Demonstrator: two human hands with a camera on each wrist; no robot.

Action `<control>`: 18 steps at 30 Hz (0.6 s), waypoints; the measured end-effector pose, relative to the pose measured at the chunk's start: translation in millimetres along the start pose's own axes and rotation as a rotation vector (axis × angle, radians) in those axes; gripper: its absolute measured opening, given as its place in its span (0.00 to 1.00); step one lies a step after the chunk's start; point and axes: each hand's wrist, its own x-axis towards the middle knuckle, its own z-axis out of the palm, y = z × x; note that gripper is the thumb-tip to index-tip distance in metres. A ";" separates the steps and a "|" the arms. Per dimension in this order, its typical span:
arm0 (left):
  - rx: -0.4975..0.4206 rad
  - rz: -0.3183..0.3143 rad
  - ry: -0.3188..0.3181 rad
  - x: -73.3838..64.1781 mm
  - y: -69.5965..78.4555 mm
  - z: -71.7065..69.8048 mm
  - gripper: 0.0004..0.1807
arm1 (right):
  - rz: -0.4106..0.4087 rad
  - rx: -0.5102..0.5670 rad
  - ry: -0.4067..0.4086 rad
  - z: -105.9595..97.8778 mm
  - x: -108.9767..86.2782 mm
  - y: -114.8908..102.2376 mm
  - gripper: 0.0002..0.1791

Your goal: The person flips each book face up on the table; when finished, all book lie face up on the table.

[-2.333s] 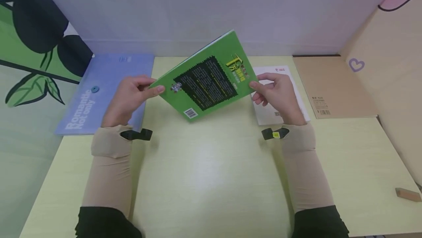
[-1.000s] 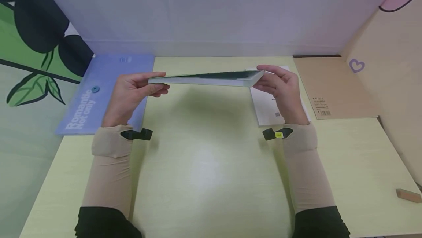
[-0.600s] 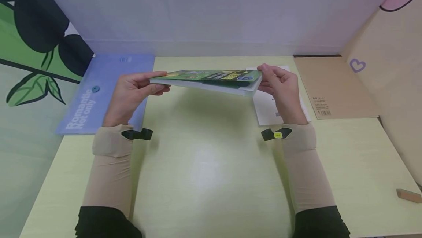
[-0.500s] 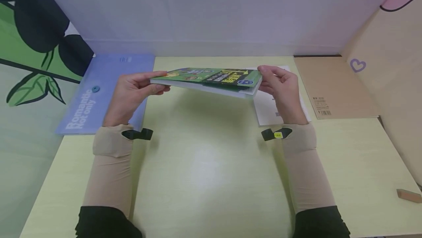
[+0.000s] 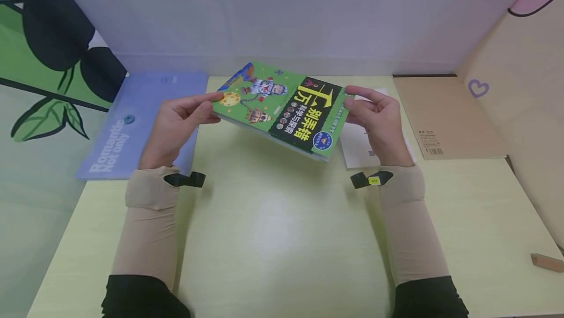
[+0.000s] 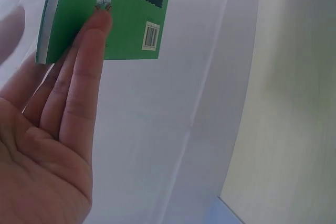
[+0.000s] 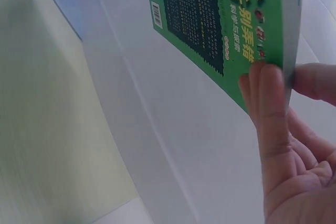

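A green book (image 5: 282, 107) with a black title panel and cartoon figures is held above the table, its front cover tilted up toward the head camera. My left hand (image 5: 176, 124) pinches its left edge, with fingers beneath the back cover in the left wrist view, where the barcode (image 6: 151, 36) shows. At the opposite edge, my right hand (image 5: 374, 119) pinches the book between thumb and fingers. The right wrist view shows the back cover's black text panel (image 7: 193, 17) and fingers (image 7: 270, 93) lying against it. The inner pages are hidden.
A blue button folder (image 5: 145, 127) lies at the table's left. Partly behind my right hand is a white booklet (image 5: 354, 149). A brown kraft-covered notebook (image 5: 445, 117) lies farther right. A small brown block (image 5: 546, 262) sits near the right edge. A pale curtain (image 5: 299, 19) backs the table.
The book has turned over between my hands: its back cover faced the head camera first, then its edge, and now its front cover. Both forearms have stayed nearly in place.
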 end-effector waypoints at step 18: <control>-0.061 0.017 0.077 2.4 -1.5 4.8 0.16 | -0.034 0.016 -0.036 2.4 0.6 0.7 0.24</control>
